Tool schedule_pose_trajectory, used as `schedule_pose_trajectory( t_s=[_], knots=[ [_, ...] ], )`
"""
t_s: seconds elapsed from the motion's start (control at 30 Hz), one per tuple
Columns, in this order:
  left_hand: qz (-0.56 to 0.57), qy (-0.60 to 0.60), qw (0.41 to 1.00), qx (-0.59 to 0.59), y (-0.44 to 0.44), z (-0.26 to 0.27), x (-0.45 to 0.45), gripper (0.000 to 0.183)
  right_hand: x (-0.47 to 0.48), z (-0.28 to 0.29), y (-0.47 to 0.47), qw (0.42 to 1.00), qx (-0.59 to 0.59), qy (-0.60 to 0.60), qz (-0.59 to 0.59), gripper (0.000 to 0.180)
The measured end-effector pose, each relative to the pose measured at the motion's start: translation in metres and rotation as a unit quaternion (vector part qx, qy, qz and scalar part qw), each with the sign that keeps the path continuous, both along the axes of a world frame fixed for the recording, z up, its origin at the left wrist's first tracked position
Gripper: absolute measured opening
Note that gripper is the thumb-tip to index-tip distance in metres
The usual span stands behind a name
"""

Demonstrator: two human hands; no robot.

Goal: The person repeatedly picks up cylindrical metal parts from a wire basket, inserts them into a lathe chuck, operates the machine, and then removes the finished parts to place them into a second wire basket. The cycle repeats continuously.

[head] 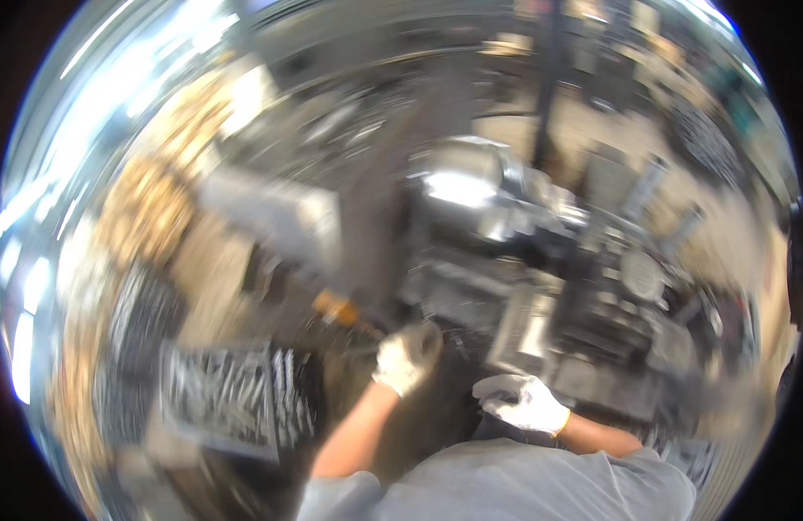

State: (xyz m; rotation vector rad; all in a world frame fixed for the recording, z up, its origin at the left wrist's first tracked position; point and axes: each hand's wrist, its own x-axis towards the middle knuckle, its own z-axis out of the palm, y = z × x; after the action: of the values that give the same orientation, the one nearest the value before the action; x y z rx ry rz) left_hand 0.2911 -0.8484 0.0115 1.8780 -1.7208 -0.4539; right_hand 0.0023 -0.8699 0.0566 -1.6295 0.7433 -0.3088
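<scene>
My left hand [409, 352], in a white work glove with a darkened palm side, reaches forward at the centre. Its fingers are blurred, and whether they hold anything cannot be made out. Closer to my body, my right hand [522, 404], also in a white glove, has its fingers curled in front of the machine. A dark patch shows between its thumb and fingers, but I cannot tell if it is an object. Before me stands a metalworking machine that looks like a lathe, with a large shiny metal cylinder [463, 182] and a pale metal block [528, 325].
To the left lies a crate [271, 397] of small metal parts. An orange object [336, 307] sits beyond my left hand, near a grey panel [271, 208]. Machine fittings with a round disc [642, 273] stand at right. A dark post [546, 84] rises behind.
</scene>
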Motion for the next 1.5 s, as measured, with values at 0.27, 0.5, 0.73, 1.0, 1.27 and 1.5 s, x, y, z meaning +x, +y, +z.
schedule_pose_trajectory(
  t_s=[0.27,0.5,0.73,1.0,1.27,1.5],
  knots=[
    [0.933,0.089,0.347,0.023,0.714,-0.253,-0.117,0.029,0.204,-0.057,0.133,0.93,-0.025,0.012,0.365,0.036],
    [0.897,0.067,-0.434,-0.059,0.88,-0.212,-0.497,0.06,0.306,-0.054,0.366,0.759,-0.061,0.042,0.646,0.039],
    [0.893,-0.041,-0.442,-0.077,0.807,-0.139,-0.536,0.056,0.344,-0.063,0.471,0.606,-0.105,0.067,0.786,0.045],
    [0.966,-0.103,-0.235,0.038,0.847,-0.229,-0.398,0.045,0.403,-0.111,0.511,0.492,-0.181,0.027,0.851,0.048],
    [0.901,0.425,0.047,-0.077,0.779,-0.391,-0.131,0.042,0.562,-0.166,0.482,0.573,-0.124,0.031,0.809,0.048],
    [0.791,0.332,0.514,0.018,0.699,-0.33,0.259,0.053,0.821,-0.248,0.432,0.734,-0.003,0.143,0.663,0.062]
  ],
)
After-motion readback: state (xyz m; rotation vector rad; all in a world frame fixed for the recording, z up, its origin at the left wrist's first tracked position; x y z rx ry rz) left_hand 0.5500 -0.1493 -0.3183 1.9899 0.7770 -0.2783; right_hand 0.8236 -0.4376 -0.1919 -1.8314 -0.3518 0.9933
